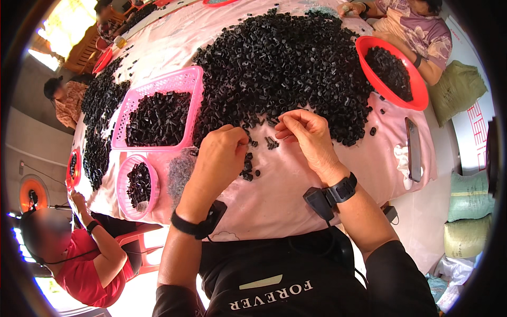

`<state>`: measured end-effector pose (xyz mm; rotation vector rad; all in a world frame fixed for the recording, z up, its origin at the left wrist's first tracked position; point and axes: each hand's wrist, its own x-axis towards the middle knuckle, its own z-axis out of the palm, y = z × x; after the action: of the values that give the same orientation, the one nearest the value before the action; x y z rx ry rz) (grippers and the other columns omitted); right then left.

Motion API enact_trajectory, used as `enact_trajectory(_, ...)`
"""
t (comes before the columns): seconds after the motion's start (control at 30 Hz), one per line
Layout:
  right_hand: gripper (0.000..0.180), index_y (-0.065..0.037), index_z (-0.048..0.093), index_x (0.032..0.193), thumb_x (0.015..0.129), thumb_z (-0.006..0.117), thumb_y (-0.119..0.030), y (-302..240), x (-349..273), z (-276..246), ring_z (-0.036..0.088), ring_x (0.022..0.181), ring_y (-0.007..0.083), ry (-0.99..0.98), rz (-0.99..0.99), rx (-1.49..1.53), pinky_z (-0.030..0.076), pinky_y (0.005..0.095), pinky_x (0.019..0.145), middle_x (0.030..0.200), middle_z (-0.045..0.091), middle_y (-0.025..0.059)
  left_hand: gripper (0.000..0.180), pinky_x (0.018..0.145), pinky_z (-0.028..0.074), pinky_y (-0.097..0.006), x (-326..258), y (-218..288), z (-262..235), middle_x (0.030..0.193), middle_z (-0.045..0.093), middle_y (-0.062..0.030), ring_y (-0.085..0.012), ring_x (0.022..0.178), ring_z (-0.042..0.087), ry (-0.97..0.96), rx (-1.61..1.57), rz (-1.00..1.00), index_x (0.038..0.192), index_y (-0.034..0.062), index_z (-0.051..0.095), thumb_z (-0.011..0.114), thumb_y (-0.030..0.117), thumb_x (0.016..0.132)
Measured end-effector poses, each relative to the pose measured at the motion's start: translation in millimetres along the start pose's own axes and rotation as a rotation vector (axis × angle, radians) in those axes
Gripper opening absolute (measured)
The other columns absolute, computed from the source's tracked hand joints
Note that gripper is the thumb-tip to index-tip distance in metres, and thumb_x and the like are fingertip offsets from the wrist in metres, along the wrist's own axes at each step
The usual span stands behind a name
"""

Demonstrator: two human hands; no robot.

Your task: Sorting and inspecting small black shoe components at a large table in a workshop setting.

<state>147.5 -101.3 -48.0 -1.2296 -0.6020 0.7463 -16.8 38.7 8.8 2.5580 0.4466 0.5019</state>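
Note:
A big heap of small black tube-like plastic parts covers the table in front of me. At its near edge my left hand is closed, with the fingers curled inward and their tips mostly hidden. To the right, my right hand has its thumb and fingers drawn together beside the heap. Anything in either grip is too small or too covered to make out. Between the hands, a few loose black parts lie on the pink cloth. More of them are scattered just right of my left wrist.
Left of the heap stand a pink rectangular basket and a round pink basket, both holding black parts. Near them lies a heap of small grey pieces. A red basin and a phone-like dark slab are right. Several people sit around the table.

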Motion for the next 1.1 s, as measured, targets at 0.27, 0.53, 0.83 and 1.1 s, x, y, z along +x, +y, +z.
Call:
enact_trajectory(0.27, 0.020, -0.003, 0.071, 0.105, 0.102, 0.064, -0.022, -0.8, -0.4, -0.3, 0.072, 0.081, 0.0121, 0.047, -0.021, 0.017, 0.056, 0.0234, 0.068, 0.092, 0.074, 0.0054, 0.014, 0.074, 0.053, -0.046, 12.0, -1.4, 28.3, 0.087, 0.065, -0.0172, -0.0387, 0.083, 0.066, -0.138, 0.277, -0.002, 0.089, 0.0004, 0.071, 0.067, 0.004, 0.076)
enact_trajectory(0.53, 0.021, -0.003, 0.071, 0.104, 0.102, 0.062, -0.022, 0.8, 0.9, -0.4, 0.072, 0.080, 0.0112, 0.053, -0.006, 0.019, 0.055, 0.0226, 0.067, 0.092, 0.074, 0.0056, 0.020, 0.075, 0.054, -0.045, 17.9, 1.0, 18.2, 0.090, 0.068, -0.0187, -0.0374, 0.087, 0.068, -0.233, 0.115, -0.008, 0.095, -0.0006, 0.071, 0.066, 0.003, 0.076)
enact_trajectory(0.83, 0.019, -0.003, 0.070, 0.103, 0.102, 0.062, -0.020, -2.2, 0.3, 1.6, 0.071, 0.077, 0.0098, 0.058, 0.021, 0.028, 0.054, 0.0205, 0.064, 0.090, 0.074, 0.0047, 0.026, 0.080, 0.054, -0.046, 40.2, -6.8, 28.7, 0.095, 0.070, -0.0196, -0.0387, 0.092, 0.068, -0.073, 0.329, -0.098, 0.103, -0.0011, 0.070, 0.069, 0.004, 0.077)
enact_trajectory(1.1, 0.018, -0.003, 0.071, 0.103, 0.102, 0.064, -0.020, -1.3, -0.2, 1.5, 0.072, 0.077, 0.0102, 0.043, 0.032, -0.001, 0.053, 0.0204, 0.063, 0.089, 0.074, 0.0045, 0.020, 0.074, 0.055, -0.042, 33.0, -2.0, 28.7, 0.090, 0.069, -0.0173, -0.0354, 0.082, 0.069, -0.059, 0.158, -0.010, 0.097, -0.0011, 0.072, 0.071, 0.002, 0.078)
